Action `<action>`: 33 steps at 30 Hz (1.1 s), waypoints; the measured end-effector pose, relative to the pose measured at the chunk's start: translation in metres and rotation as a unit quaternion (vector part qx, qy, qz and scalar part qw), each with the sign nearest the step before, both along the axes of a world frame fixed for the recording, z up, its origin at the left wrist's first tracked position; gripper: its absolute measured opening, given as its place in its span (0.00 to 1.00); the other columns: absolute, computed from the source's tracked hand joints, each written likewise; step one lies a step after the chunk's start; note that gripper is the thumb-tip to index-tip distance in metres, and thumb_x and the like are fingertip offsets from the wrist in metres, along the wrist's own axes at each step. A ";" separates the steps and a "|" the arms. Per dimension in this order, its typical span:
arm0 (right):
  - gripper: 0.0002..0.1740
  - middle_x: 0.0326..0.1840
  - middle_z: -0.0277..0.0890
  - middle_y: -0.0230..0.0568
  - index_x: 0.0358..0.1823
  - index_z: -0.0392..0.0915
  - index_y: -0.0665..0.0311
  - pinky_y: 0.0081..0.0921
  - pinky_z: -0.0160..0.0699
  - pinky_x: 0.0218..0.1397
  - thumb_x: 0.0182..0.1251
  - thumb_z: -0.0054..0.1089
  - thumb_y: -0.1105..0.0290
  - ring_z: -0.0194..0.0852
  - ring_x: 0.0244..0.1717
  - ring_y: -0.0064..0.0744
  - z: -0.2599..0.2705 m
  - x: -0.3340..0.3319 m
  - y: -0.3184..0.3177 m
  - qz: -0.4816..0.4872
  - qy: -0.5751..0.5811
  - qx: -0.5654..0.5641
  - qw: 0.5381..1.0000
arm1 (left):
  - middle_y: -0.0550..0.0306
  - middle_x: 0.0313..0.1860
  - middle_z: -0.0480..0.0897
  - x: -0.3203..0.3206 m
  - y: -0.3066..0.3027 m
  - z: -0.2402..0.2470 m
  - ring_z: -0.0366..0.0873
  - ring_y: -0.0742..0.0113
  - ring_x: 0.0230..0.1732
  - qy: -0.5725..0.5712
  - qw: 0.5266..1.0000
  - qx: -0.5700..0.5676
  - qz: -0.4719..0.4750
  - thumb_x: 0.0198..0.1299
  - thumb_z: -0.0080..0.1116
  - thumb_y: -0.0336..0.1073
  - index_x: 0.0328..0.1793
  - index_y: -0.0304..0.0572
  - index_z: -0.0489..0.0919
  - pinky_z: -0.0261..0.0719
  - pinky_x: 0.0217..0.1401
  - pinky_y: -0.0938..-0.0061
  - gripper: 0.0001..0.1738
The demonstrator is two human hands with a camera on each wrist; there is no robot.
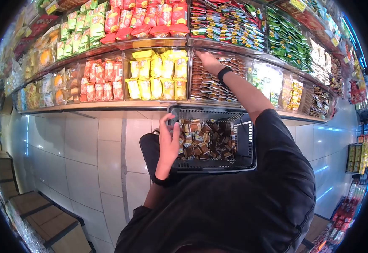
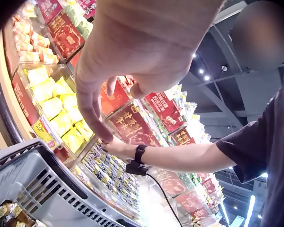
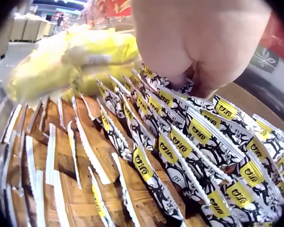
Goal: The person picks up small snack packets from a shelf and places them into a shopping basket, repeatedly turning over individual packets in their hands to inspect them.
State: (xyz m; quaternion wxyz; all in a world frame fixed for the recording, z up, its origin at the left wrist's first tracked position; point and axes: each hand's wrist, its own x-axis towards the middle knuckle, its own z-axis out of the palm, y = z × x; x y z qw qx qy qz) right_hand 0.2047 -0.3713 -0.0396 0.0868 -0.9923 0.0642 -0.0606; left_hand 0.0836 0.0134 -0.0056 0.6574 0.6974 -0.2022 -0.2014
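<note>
Shelving (image 1: 108,104) packed with snack packets fills the upper half of the head view. Below it, at centre, a black shopping basket (image 1: 211,165) holds a heap of small brown wrapped sweets (image 1: 205,141). Right of the yellow packets (image 1: 158,74), at upper centre, a clear-fronted bin (image 1: 217,100) holds rows of flat sachets (image 3: 199,137). In the right wrist view these are wood-grain brown at lower left and black-and-white with yellow labels at right.

The step in hand looks like picking from this bin. Lifting one sachet clear would call for a pinch on a single crimped edge, since they stand tightly overlapped. The right hand (image 1: 209,62) reaches in with its fingers curled down among the black-and-white ones, touching them; whether it grips one I cannot tell. The left hand (image 1: 170,141) sits at the basket's left rim, fingers loosely bent, holding nothing.
</note>
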 end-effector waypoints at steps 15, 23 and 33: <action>0.26 0.42 0.82 0.64 0.58 0.77 0.68 0.54 0.83 0.48 0.61 0.65 0.61 0.83 0.45 0.63 -0.089 -0.217 0.150 0.052 0.012 0.222 0.974 | 0.51 0.49 0.82 -0.022 0.000 -0.033 0.82 0.71 0.41 0.131 0.986 -0.018 -0.100 0.81 0.47 0.38 0.65 0.39 0.71 0.82 0.41 0.76 0.14; 0.62 0.84 0.40 0.52 0.82 0.49 0.40 0.69 0.68 0.72 0.47 0.81 0.50 0.38 0.83 0.73 -0.279 -0.255 0.186 -0.023 0.366 0.117 0.923 | 0.54 0.45 0.84 -0.035 0.000 -0.034 0.82 0.72 0.38 0.145 0.971 0.021 -0.190 0.80 0.50 0.39 0.60 0.37 0.75 0.82 0.41 0.77 0.14; 0.34 0.50 0.86 0.49 0.57 0.82 0.58 0.45 0.81 0.61 0.46 0.79 0.55 0.84 0.56 0.50 -0.294 -0.262 0.200 0.030 0.339 0.308 0.888 | 0.52 0.44 0.84 -0.029 0.004 -0.029 0.82 0.71 0.38 0.144 0.974 0.018 -0.176 0.78 0.49 0.32 0.58 0.36 0.75 0.83 0.41 0.76 0.10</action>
